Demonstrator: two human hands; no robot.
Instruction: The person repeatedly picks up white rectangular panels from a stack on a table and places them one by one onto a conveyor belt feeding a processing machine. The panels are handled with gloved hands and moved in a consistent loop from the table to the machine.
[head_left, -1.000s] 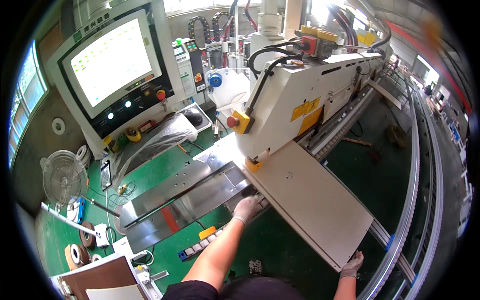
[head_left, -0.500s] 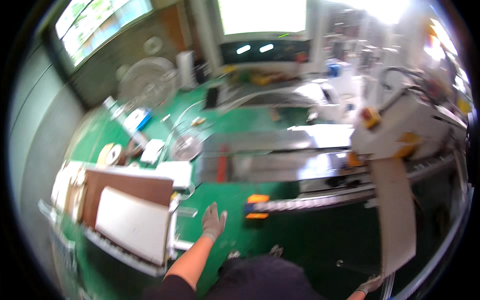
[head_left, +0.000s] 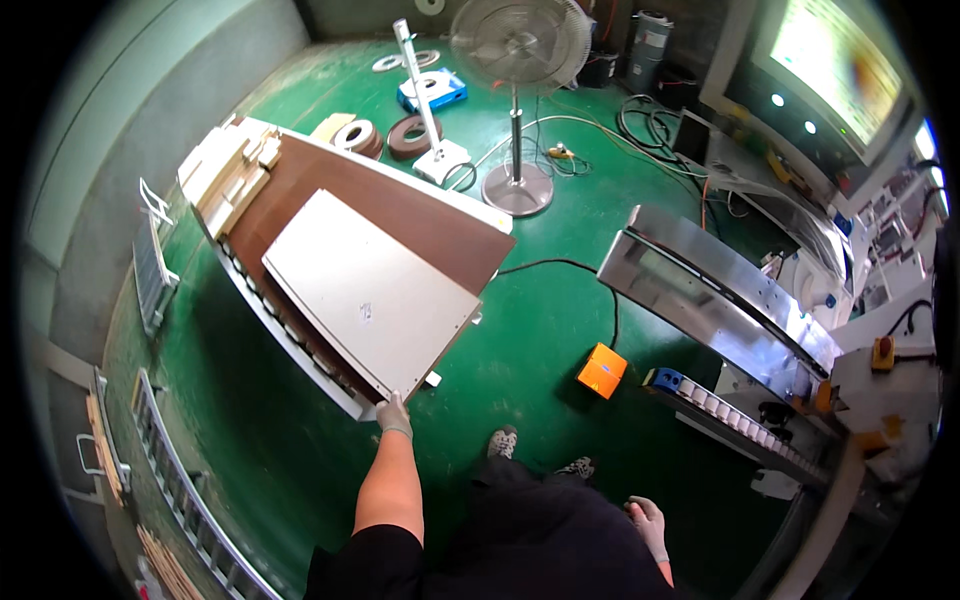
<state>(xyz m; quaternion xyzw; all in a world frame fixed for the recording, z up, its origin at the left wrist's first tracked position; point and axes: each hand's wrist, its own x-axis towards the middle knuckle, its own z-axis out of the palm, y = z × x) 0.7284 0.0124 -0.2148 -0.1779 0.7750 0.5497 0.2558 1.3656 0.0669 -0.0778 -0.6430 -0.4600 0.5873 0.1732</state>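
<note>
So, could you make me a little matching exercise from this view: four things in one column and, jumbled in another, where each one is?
Things
1. Left hand
2. Pale panel
3. Orange box
4. Fan

Places
A. On the green floor, with a dark cable running to it
B. Up on a pole above a round metal base
C. At the near corner of a pale sheet
D. Lying on a larger brown board

Right pairs: 1-C, 2-D, 3-A, 4-B

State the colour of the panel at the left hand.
The panel is off-white, shown best in the head view.
</note>
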